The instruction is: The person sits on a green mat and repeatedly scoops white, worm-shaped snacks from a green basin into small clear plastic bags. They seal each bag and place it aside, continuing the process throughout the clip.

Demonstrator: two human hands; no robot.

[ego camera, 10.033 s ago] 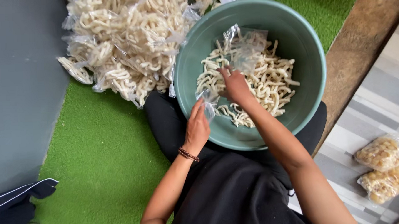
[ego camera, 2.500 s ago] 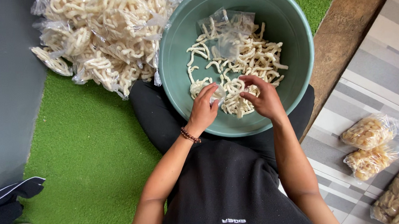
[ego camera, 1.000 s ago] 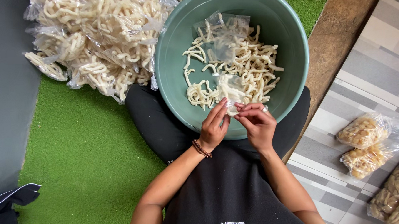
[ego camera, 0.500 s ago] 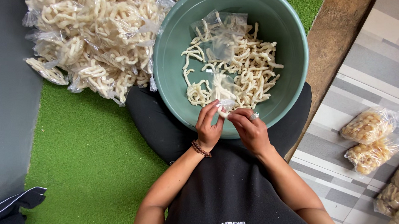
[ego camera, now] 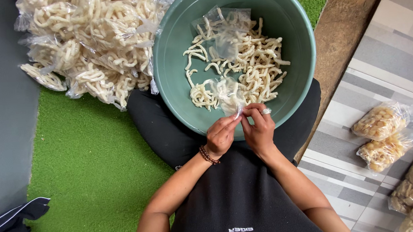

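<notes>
Head view, looking down: a seated person works over a green basin (ego camera: 303, 73) resting on the lap. The left hand (ego camera: 221, 136) and the right hand (ego camera: 259, 129) meet at the basin's near rim, fingertips of both pinched on the mouth of a small clear bag (ego camera: 229, 95) that lies partly filled among the loose pale crackers (ego camera: 253, 66). Whether the bag's mouth is being twisted or only held together cannot be told at this angle. A second, empty clear bag (ego camera: 223, 28) lies on the crackers toward the far wall of the basin.

Judging by how things lie, the packing is well along: a large heap of filled bags (ego camera: 89, 42) sits on the green turf mat (ego camera: 86, 164) to the left, touching the basin's wall, while only a shallow layer of crackers covers part of the basin floor. More filled packets (ego camera: 381, 123) lie on the tiled floor (ego camera: 382, 50) to the right, well apart from the hands.

The hands are close to the basin's rim; open turf lies to the near left, bounded by a grey surface (ego camera: 2, 131), with a dark cloth (ego camera: 12, 225) in the lower corner.
</notes>
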